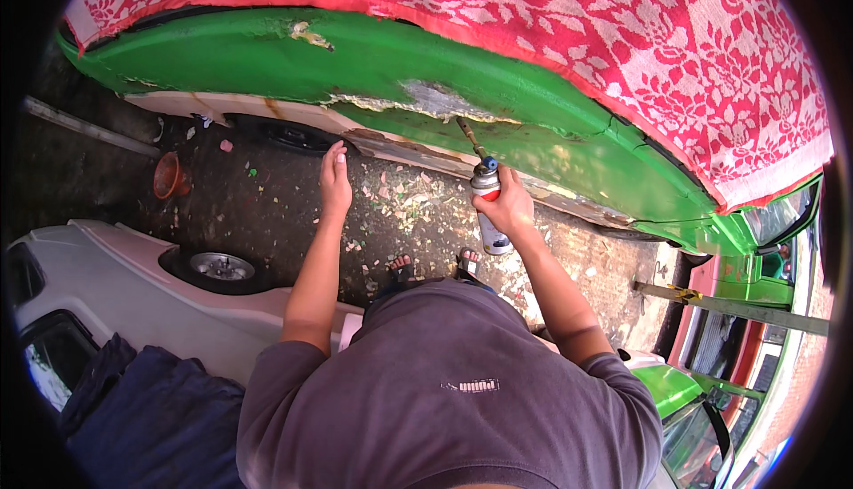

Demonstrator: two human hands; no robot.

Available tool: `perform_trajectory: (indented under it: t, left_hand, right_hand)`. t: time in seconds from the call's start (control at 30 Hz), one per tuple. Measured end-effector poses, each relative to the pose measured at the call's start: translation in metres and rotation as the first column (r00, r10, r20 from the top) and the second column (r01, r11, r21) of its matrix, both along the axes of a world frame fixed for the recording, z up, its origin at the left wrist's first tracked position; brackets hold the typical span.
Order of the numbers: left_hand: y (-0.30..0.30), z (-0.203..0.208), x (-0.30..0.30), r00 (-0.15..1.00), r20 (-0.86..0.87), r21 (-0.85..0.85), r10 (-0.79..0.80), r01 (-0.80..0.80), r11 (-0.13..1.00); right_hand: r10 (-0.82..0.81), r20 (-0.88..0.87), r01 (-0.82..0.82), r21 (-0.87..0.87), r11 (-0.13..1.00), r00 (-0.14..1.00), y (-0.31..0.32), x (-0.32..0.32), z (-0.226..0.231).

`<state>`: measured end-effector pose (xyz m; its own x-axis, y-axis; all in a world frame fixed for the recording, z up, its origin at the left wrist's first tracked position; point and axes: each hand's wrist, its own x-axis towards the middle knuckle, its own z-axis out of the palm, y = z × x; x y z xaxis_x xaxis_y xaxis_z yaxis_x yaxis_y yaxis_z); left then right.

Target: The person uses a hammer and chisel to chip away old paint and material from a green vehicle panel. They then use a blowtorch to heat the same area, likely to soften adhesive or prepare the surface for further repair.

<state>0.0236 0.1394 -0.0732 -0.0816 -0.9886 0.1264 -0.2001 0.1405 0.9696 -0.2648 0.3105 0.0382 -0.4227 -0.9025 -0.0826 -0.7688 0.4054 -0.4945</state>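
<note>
My right hand point(513, 206) is wrapped round a blowtorch point(494, 237), a gas canister with a brass nozzle and a blue fitting. The nozzle tip points up at the side of a green vehicle point(391, 58), close under a ragged patch where paint has come away and bare grey point(437, 96) shows. I cannot make out a flame. My left hand point(335, 183) is raised with its fingers stretched out, holding nothing. It is nearest to the vehicle's lower edge and a dark wheel point(298, 136), without visibly touching either.
A red-and-white floral cloth point(551, 18) covers the green vehicle's upper part. Paint flakes point(391, 200) litter the floor. An orange container point(169, 175) lies left. Behind me stands a pale car point(151, 285) with dark cloth point(151, 418) on it. A metal bar point(755, 310) is at right.
</note>
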Motion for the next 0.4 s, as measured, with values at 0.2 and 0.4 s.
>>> perform_trajectory:
  t: [0.2, 0.4]
  left_hand:
    - [-0.0001, 0.0003, 0.0014, 1.0, 0.008, 0.03, 0.004, -0.004, 1.0]
    - [-0.0046, -0.0005, 0.0036, 1.0, -0.013, 0.035, 0.006, -0.006, 0.999]
  right_hand:
    - [0.013, 0.003, -0.013, -0.035, 0.999, 1.0, -0.0034, 0.0041, -0.0066]
    - [0.01, -0.016, -0.01, 0.004, 1.0, 1.0, -0.0017, 0.0048, -0.0057]
